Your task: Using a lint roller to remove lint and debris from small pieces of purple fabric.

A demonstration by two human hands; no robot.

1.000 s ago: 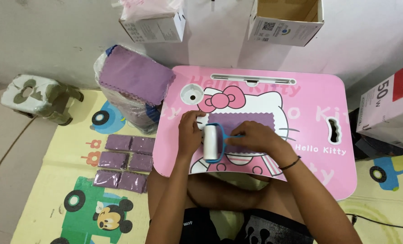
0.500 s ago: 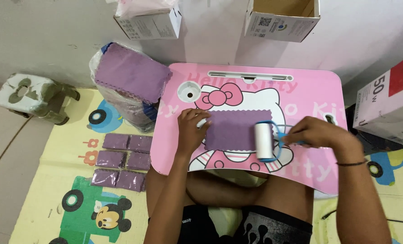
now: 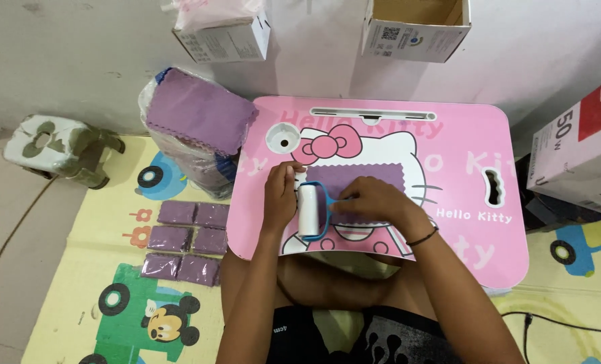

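Two hands work a purple cloth (image 3: 368, 176) lying flat near the middle of the pink desk (image 3: 462, 141), a little toward its near edge. The right hand (image 3: 371, 202) is closed around the blue handle of a white lint roller (image 3: 308, 209), which stands on the cloth's left edge. The left hand (image 3: 281, 195) rests just left of the roller, its fingers curled and pressing the cloth's left margin down, touching the roller's far end. To roll well, I judge the left hand should keep the cloth pinned so it cannot ride up with the sticky drum, and the strokes should run straight with even pressure. Most of the cloth lies beyond the right hand's fingers, toward the desk's far edge.
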